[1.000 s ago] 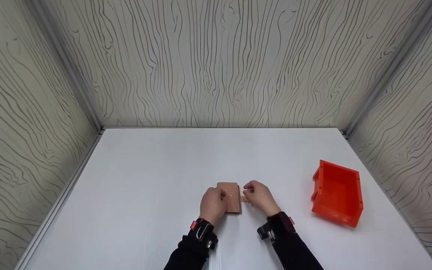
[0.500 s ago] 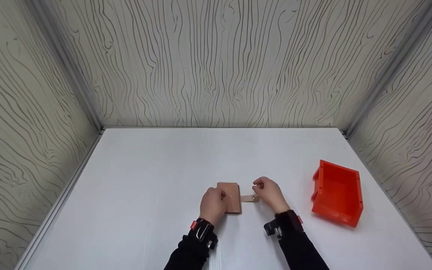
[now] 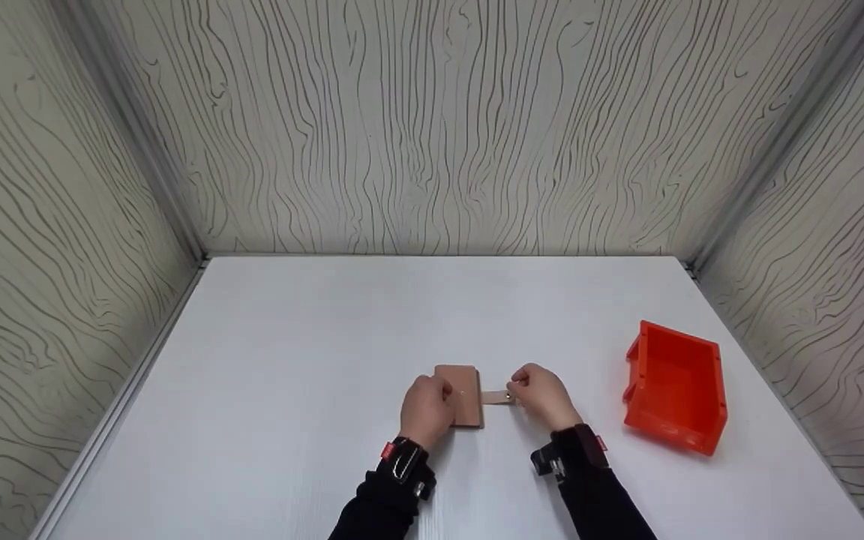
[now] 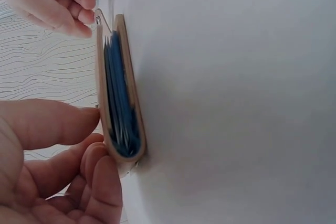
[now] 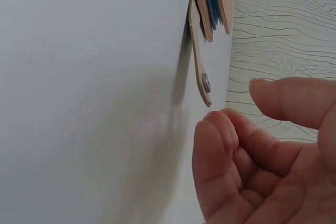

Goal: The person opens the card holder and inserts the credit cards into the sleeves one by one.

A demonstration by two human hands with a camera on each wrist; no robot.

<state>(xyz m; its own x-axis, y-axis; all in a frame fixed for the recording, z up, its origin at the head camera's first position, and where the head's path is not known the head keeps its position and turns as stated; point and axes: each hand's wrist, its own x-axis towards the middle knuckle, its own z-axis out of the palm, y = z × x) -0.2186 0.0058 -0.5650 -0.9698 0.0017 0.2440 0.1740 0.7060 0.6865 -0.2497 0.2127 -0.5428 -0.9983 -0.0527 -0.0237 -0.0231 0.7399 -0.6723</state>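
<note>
A tan leather card holder (image 3: 466, 397) lies on the white table, with blue sleeves (image 4: 119, 93) between its covers. My left hand (image 3: 427, 411) grips its left side: in the left wrist view the thumb touches the top cover and the curled fingers (image 4: 105, 179) meet the spine. From the right side a narrow strap (image 3: 495, 397) extends, bearing a metal snap (image 5: 206, 83) near its end. Beside that end is my right hand (image 3: 544, 396). Its thumb and loosely bent fingers stand apart with nothing between them, just short of the strap tip in the right wrist view.
To the right stands a red plastic bin (image 3: 676, 386), its inside facing up. Wood-grain patterned panels (image 3: 432, 127) rise behind the white table (image 3: 312, 330) and on both sides. Both wrists wear black straps with small cameras.
My right hand has moved right from beside the card holder, uncovering the strap and snap, then dropped slightly toward the strap's end. The left hand and card holder have stayed put.
</note>
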